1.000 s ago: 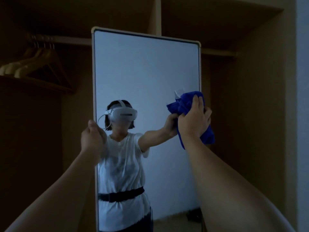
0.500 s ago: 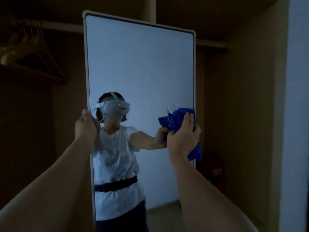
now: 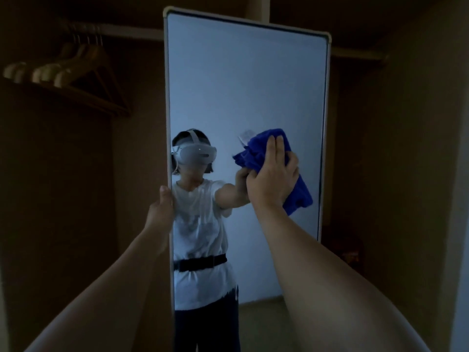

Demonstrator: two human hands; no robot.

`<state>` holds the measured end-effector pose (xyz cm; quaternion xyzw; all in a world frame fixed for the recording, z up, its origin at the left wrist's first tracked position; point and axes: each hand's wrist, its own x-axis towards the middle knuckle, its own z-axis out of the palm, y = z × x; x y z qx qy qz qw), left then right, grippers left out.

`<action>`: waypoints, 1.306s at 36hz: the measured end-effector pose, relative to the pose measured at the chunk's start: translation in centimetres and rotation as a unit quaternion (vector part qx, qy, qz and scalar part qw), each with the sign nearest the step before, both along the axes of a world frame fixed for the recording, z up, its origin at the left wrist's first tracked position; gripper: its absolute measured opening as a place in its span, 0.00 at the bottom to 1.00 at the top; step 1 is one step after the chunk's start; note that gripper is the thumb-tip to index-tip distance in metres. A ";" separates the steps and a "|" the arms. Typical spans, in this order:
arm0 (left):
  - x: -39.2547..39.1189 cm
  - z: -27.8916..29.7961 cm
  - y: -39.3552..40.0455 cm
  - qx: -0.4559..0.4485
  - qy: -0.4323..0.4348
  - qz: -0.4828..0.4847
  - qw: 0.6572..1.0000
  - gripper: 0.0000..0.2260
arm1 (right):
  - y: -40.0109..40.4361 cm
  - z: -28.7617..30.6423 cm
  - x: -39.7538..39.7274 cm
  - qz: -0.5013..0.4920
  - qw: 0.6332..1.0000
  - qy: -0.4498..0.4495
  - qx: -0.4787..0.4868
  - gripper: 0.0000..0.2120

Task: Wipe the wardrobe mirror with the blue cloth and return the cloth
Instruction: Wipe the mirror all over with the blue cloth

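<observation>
A tall wardrobe mirror [image 3: 243, 80] with a pale frame stands upright in the dim wardrobe and reflects a person in a white shirt. My right hand [image 3: 272, 179] grips a crumpled blue cloth [image 3: 297, 191] and presses it against the glass at mid-height, toward the mirror's right side. My left hand [image 3: 162, 212] holds the mirror's left edge, thumb on the front of the frame. A small pale tag on the cloth shows at its upper left.
Several wooden hangers [image 3: 58, 69] hang on a rail at the upper left. Brown wardrobe panels surround the mirror. A dark reddish object [image 3: 351, 252] sits low at the right behind the mirror. A pale wall strip [image 3: 460, 224] runs along the right edge.
My right hand and the cloth have slid down and leftward from the mirror's right edge toward its middle. My left hand keeps hold of the left frame edge.
</observation>
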<state>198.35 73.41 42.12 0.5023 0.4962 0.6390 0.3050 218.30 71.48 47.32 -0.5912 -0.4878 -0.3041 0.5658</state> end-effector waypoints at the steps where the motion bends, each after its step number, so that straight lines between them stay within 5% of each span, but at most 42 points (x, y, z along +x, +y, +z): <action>1: 0.0 -0.5 0.0 -0.003 0.004 0.001 1.000 0.25 | 0.0 0.0 -0.6 0.002 1.000 -0.005 0.001 0.38; 9: 0.1 -0.9 0.6 -0.007 0.002 0.027 1.000 0.28 | -0.8 -3.8 -3.2 0.058 0.994 -0.091 0.001 0.39; 18: 0.3 -0.6 0.1 -0.027 0.023 0.032 0.999 0.26 | -1.5 -9.6 -5.3 0.007 0.971 -0.239 -0.025 0.43; 33: -0.2 -1.0 -0.1 -0.055 -0.058 -0.022 0.997 0.21 | -0.8 2.1 -8.9 0.038 0.980 -0.189 -0.043 0.36; 47: -0.6 -0.7 -0.8 -0.003 -0.180 -0.101 0.979 0.20 | -0.8 -5.3 -11.1 0.032 0.961 -0.272 0.027 0.29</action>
